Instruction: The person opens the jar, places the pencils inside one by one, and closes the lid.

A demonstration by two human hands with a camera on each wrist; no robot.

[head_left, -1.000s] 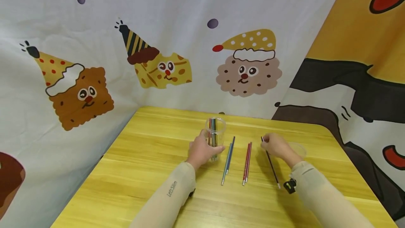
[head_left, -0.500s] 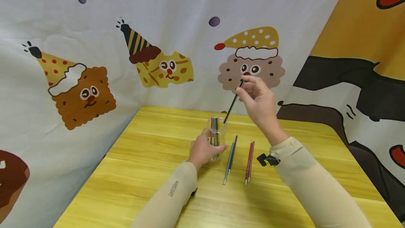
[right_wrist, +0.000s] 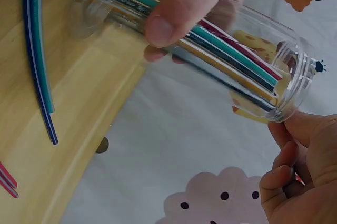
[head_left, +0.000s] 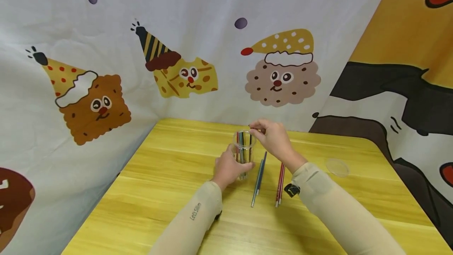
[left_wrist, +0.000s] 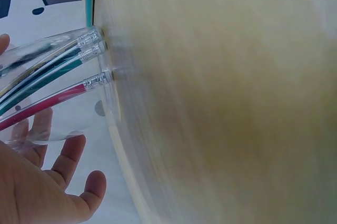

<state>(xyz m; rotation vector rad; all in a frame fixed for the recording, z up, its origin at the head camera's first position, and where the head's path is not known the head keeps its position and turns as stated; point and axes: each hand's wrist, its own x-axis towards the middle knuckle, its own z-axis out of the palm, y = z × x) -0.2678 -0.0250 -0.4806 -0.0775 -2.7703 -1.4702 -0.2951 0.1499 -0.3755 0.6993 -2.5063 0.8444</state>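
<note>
My left hand (head_left: 227,168) grips a clear plastic jar (head_left: 244,147), which stands upright on the table with several pencils inside. In the left wrist view, the eraser ends of the pencils (left_wrist: 68,93) rest at the jar's bottom. At the jar's rim, my right hand (head_left: 275,140) pinches the top end of a black pencil (head_left: 250,151), most of whose length is inside the jar. The right wrist view has my thumb and fingers (right_wrist: 287,153) right beside the rim. Blue and teal pencils (head_left: 259,180) lie on the table close to the jar's right side.
Farther right lie red pencils (head_left: 279,188), partly covered by my right forearm. A round clear lid (head_left: 337,167) rests on the right part of the wooden table (head_left: 170,168). A cartoon-printed cloth (head_left: 198,117) hangs behind the table's far edge.
My right hand lifted the black pencil from the table, carried it left over the jar, and lowered it inside. My left hand stayed on the jar.
</note>
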